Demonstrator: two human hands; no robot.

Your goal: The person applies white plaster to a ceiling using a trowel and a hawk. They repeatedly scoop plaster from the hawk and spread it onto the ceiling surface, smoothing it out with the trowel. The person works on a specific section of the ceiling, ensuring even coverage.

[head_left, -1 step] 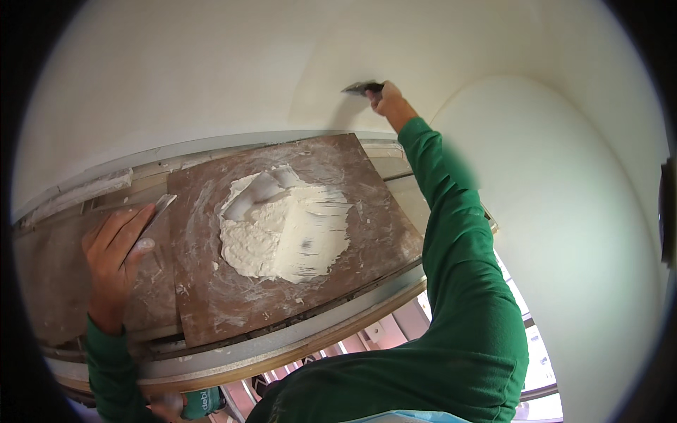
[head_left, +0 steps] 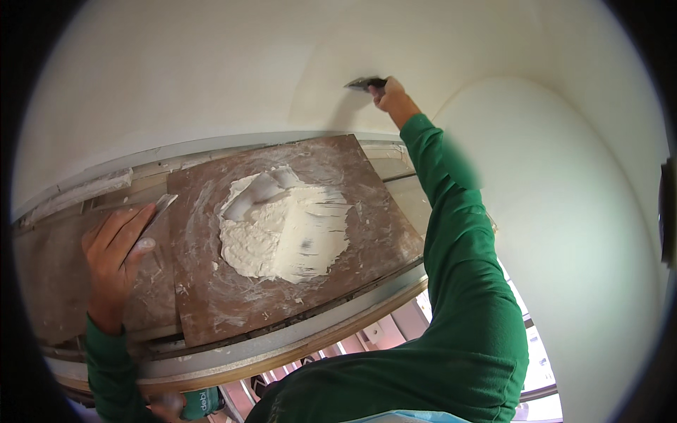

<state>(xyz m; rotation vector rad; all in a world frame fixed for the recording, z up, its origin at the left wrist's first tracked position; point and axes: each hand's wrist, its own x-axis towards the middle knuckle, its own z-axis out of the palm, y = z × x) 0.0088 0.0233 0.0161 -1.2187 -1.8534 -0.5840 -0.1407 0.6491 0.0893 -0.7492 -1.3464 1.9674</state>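
My right hand (head_left: 388, 95) grips a dark-handled trowel (head_left: 360, 84) at the pale curved wall (head_left: 211, 70), up and right of the board. My left hand (head_left: 120, 250) is closed on a flat metal scraper (head_left: 159, 210) at the left edge of the brown board (head_left: 377, 233). On that board lies a thick, irregular patch of white paste (head_left: 254, 243), smoothed on its right side and lumpy at lower left, with white smears around it.
The board rests on a ledge with a wooden edge (head_left: 296, 349); a second dusty board (head_left: 49, 275) lies at left. A smooth curved panel (head_left: 564, 233) rises at right. Below the ledge are pink-lit structures and what looks like a person in teal (head_left: 201, 403).
My right hand and the trowel have shifted very slightly up and to the right along the wall. The left hand and the paste look unchanged.
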